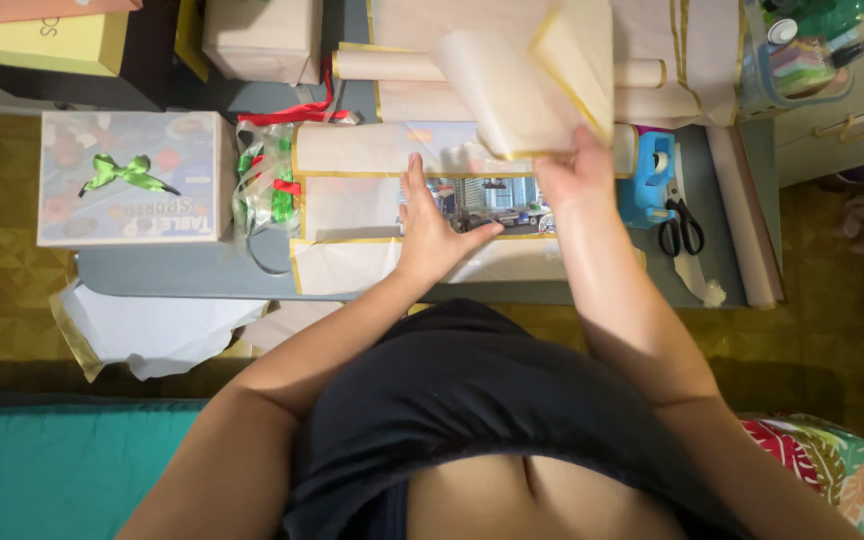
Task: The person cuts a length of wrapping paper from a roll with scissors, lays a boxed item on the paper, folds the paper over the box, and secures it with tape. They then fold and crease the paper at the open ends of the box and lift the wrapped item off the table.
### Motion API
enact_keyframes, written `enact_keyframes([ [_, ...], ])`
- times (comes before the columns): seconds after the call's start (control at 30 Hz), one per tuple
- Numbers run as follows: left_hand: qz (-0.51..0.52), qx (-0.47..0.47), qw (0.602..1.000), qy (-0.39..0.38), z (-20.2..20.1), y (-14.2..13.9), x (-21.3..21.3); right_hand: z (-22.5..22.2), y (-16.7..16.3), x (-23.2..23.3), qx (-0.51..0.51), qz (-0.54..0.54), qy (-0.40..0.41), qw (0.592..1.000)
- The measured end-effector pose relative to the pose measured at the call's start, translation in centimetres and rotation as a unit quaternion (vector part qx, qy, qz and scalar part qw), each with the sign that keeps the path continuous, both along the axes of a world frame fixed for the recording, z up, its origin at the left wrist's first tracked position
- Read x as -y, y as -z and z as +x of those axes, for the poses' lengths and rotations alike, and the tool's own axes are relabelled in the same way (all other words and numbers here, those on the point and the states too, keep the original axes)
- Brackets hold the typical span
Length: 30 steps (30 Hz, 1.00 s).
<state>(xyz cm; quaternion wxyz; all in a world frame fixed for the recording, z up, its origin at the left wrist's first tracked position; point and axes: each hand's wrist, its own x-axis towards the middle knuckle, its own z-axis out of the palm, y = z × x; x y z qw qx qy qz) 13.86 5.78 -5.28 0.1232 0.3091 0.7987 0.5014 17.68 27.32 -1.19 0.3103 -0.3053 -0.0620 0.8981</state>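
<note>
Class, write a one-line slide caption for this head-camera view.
Left hand presses a picture box onto cream wrapping paper while the right hand lifts a paper flap.

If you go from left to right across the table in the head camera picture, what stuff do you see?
Game box with a green bow → bundle of red and green ribbons → left hand → right hand → blue tape dispenser → black scissors → paper roll.

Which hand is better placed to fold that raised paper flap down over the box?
Right, probably. The right hand grips the lifted paper flap, while the left hand lies flat, pinning the box on the wrapping paper.
</note>
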Motion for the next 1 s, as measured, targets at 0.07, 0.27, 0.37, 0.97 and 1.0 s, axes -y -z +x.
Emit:
enact_keyframes([
  [0.07, 0.032, -0.037, 0.999, 0.015, 0.0, -0.5, -0.7, 0.6, 1.4, 0.5, 0.004, -0.091, 0.019, 0.996],
  [0.27, 0.047, -0.075, 0.992, -0.088, -1.2, -0.3, -3.2, 1.8, 3.2, 1.9, -0.015, -0.1, -0.06, 0.993],
  [0.37, -0.005, -0.151, 0.983, -0.105, -4.5, 0.4, -2.1, 3.4, 3.2, 2.4, -0.007, -0.102, -0.014, 0.995],
  [0.97, -0.077, 0.056, 0.977, -0.192, -11.0, 2.1, 10.9, 9.8, 9.5, 4.4, 0.382, 0.172, -0.13, 0.899],
  [1.0, -0.163, 0.089, 0.966, -0.18, -11.8, 2.0, 10.7, 9.6, 9.3, 4.5, 0.374, 0.173, -0.129, 0.902],
])
